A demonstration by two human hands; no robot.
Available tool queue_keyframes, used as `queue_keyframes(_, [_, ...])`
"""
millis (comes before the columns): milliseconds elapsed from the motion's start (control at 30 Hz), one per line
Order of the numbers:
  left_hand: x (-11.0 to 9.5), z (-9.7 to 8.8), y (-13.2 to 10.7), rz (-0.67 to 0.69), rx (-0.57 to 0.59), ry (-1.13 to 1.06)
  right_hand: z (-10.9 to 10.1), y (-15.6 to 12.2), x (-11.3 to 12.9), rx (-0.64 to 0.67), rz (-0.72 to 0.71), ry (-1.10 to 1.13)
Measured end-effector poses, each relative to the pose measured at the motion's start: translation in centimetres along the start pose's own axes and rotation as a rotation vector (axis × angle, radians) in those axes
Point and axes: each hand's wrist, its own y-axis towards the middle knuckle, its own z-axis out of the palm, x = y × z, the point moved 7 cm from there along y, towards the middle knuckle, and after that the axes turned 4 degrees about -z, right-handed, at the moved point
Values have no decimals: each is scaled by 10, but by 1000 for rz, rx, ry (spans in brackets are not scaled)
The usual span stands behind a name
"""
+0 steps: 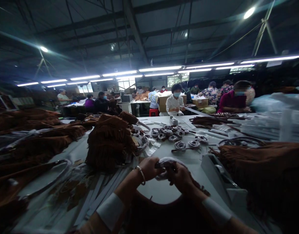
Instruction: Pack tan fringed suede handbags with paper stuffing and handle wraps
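Both my hands meet over the white table (pixel 164 191) just in front of me. My left hand (pixel 149 168), with a thin bracelet on the wrist, is closed on a coiled strap wrapped in pale film (pixel 167 161). My right hand (pixel 180 177) is closed on the same coil from the right side. A brown fringed piece hangs below my right hand. White cuffs cover both forearms.
Piles of brown fringed suede (pixel 109 139) lie left, centre and right (pixel 266 169). Several wrapped strap coils (pixel 172 134) lie mid-table. A white tape dispenser (pixel 216 169) stands right of my hands. White strips (pixel 100 195) lie at front left. Masked people (pixel 175 100) work at far tables.
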Motion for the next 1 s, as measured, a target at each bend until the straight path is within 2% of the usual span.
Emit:
queue_keyframes(100, [0,-6,-9,-8,-51,45,-6,-13,13,25,-102,-169])
queue_keyframes(200, [-5,-10,-15,-32,-62,63,-28,-32,51,-86,-358,-542])
queue_keyframes(300, [-23,-12,-22,29,-86,78,-31,-52,96,-94,-656,-746])
queue_keyframes(367, [-39,-15,-28,124,-107,45,-25,-56,112,-33,-736,-796])
queue_keyframes(467, [-52,-19,-37,194,-95,-17,-22,-48,111,11,-634,-798])
queue_keyframes(567, [-54,-23,-41,205,-77,-118,-27,-43,101,-70,-564,-776])
queue_keyframes(667, [-53,-26,-46,220,-155,-200,-31,-47,94,-163,-563,-707])
queue_keyframes(767, [-52,-24,-49,219,-238,-182,-35,-49,86,-205,-536,-596])
queue_keyframes(867, [-59,-25,-50,239,-214,-146,-39,-48,82,-210,-496,-494])
queue_keyframes(1000, [-83,-39,-48,292,-149,-124,-44,-49,87,-228,-483,-453])
